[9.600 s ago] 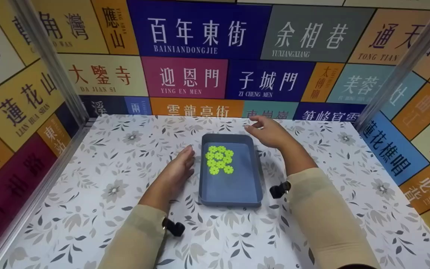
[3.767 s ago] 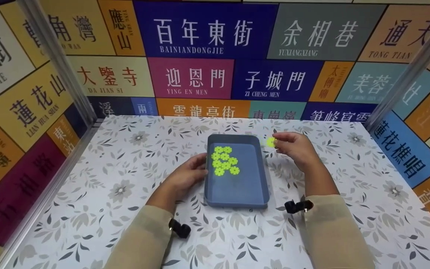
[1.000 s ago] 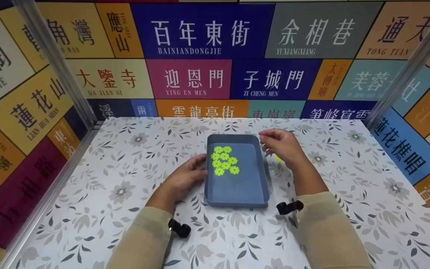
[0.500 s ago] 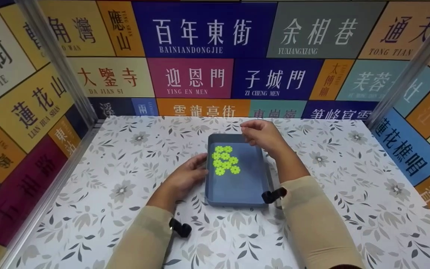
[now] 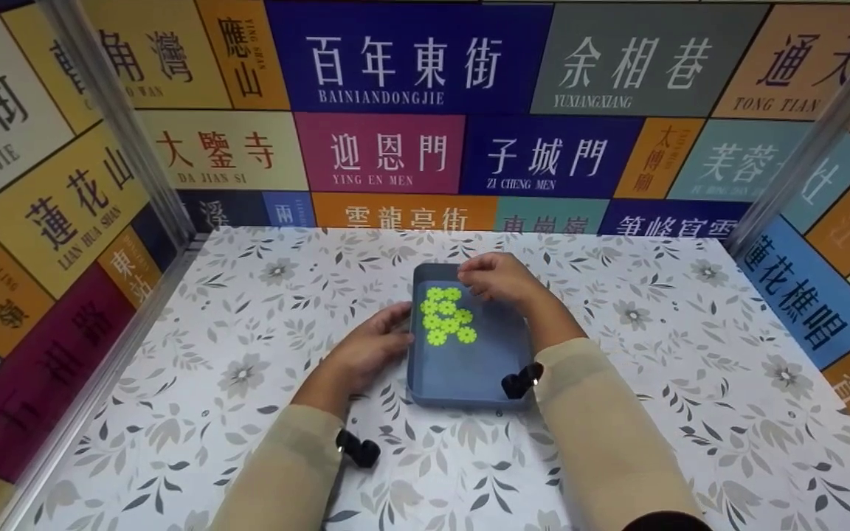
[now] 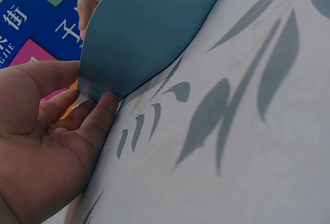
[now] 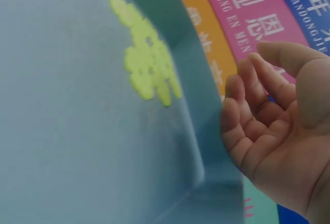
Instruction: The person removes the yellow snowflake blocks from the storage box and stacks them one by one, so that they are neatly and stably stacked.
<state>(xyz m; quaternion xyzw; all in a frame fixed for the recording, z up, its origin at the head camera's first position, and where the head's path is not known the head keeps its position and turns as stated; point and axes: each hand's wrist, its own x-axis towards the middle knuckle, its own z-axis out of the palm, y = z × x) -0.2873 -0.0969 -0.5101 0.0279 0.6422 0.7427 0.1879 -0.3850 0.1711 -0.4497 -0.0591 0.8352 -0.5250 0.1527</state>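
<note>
A grey-blue rectangular tray (image 5: 469, 376) lies on the table, with several yellow-green flower-shaped snowflake discs (image 5: 445, 322) grouped toward its far left part. Against the outside of the tray's left wall rests my left hand (image 5: 370, 345); the left wrist view has its fingertips touching the tray wall (image 6: 149, 28). My right hand (image 5: 499, 279) is over the tray's far right corner, its fingers loosely bent. In the right wrist view, nothing shows between the thumb and fingers of that hand (image 7: 278, 123), and the discs (image 7: 147, 59) lie apart from it.
The table (image 5: 248, 324) is covered with white leaf-and-flower patterned cloth or paper. Walls of coloured sign panels (image 5: 395, 66) rise behind and at both sides, with clear strips (image 5: 122, 140) at the corners. Black wrist cameras (image 5: 358, 448) sit on both sleeves.
A disc was in my right hand earlier, then showed on the table right of the tray; now that spot is behind my arm. The right hand has moved left over the tray. The left stays.
</note>
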